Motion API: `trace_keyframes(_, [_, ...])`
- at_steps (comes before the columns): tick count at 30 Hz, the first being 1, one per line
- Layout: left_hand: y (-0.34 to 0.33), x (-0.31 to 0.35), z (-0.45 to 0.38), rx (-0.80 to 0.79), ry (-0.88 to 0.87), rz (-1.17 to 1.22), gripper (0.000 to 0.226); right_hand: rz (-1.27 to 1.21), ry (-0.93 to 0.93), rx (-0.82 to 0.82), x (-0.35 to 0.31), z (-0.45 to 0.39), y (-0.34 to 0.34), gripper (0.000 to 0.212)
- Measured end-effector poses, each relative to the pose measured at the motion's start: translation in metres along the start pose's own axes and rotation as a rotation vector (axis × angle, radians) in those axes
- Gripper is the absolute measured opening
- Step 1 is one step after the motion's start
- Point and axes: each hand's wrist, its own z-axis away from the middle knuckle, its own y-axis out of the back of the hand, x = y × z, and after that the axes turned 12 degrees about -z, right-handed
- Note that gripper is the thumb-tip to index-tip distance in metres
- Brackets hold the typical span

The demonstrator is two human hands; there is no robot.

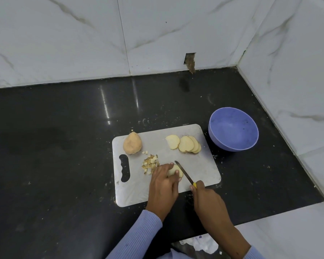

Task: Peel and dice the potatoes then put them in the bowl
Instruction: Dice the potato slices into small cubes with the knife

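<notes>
A steel cutting board (195,165) lies on the black counter. On its far left sits a whole peeled potato (132,143). Several potato slices (185,144) are fanned out at its far right. A small heap of diced bits (150,163) lies mid-board. My left hand (164,181) holds down a stack of potato slices (174,171) with curled fingers. My right hand (207,200) grips a yellow-handled knife (183,171), its blade lying against the right side of that stack. The purple bowl (233,128) stands right of the board, with nothing in it.
Marble-tiled walls close the counter at the back and the right, forming a corner behind the bowl. A rough hole (190,61) shows in the back wall. White crumpled paper (204,242) lies below the counter's front edge. Crumbs dot the counter around the board.
</notes>
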Motion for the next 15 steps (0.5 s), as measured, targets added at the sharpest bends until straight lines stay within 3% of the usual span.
trace_keyframes(15, [0.003,-0.002,0.0,-0.05,0.019,0.029,0.005,0.022,-0.07,-0.073,0.024,0.025,-0.005,0.027])
